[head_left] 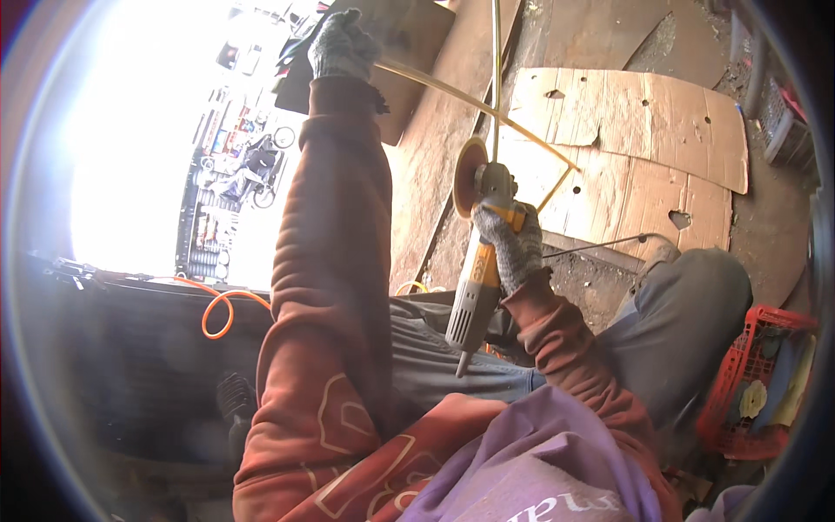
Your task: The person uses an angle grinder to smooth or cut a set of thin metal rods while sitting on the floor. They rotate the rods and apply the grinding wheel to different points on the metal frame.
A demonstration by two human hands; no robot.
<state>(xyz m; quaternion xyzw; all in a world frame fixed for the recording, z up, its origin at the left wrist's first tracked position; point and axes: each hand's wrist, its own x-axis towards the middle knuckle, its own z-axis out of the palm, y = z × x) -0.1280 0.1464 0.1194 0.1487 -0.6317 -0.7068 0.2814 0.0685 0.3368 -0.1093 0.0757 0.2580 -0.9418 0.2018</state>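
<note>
My right hand [517, 242], in a grey knit glove, is wrapped round a yellow and grey angle grinder [470, 291]. The grinder's brown disc [469, 177] faces left at its upper end. My left hand [342, 50], gloved too, reaches far forward and is closed at the end of a thin brass-coloured metal bar [470, 100]. That bar slants down to the right and meets a shorter piece [555, 190] at a corner. A second straight bar [496, 65] crosses it and runs down behind the grinder's head. Whether the disc touches metal cannot be made out.
Flattened cardboard [644, 130] covers the floor ahead on the right. A red plastic crate [739, 418] stands by my right knee. An orange hose [217, 317] curls at the left. A parked bicycle [271, 170] shows in the bright area outside. A grey crate [785, 130] is at far right.
</note>
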